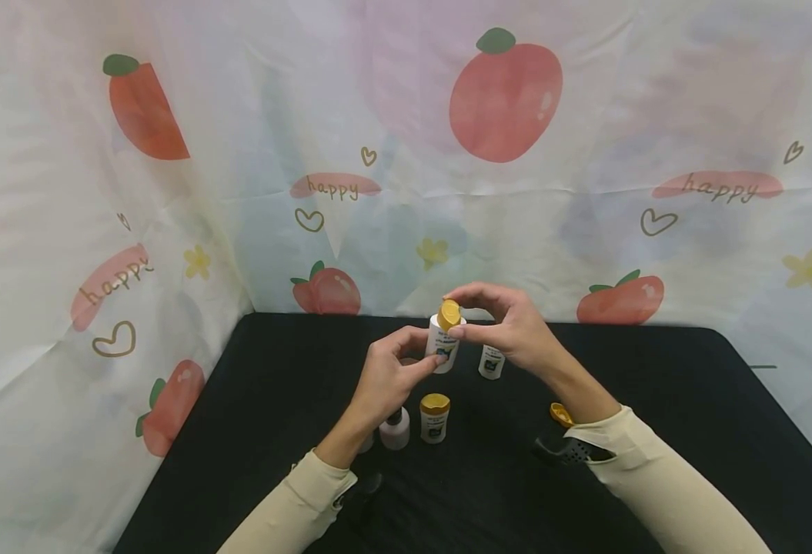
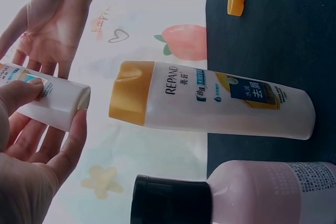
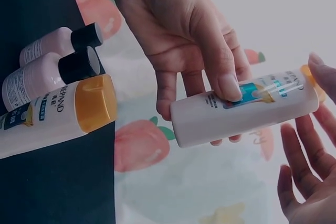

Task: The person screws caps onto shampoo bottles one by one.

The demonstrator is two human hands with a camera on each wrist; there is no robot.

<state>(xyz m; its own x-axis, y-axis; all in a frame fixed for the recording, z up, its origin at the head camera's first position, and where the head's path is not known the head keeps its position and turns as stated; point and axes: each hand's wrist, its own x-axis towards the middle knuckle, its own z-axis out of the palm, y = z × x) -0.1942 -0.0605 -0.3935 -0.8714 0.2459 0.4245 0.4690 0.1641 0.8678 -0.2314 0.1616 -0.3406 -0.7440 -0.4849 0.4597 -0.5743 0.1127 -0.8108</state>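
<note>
Above the table my left hand (image 1: 392, 371) grips a white shampoo bottle (image 1: 440, 352) by its body, thumb across the label and fingers behind. My right hand (image 1: 516, 327) pinches the gold cap (image 1: 449, 315) at the bottle's top between thumb and fingertips. The right wrist view has the held bottle (image 3: 199, 127) tilted, its cap end among the right fingers. Below the hands, a matching gold-capped shampoo bottle (image 1: 434, 428) stands on the table. Another white bottle (image 1: 492, 363) stands behind the right hand, which hides its top.
A loose gold cap (image 1: 561, 415) lies on the black table (image 1: 662, 400) beside the right wrist. Near the left wrist stand pinkish bottles (image 3: 47, 80) with black caps. A fruit-printed cloth (image 1: 406, 100) hangs behind the table and along its left side.
</note>
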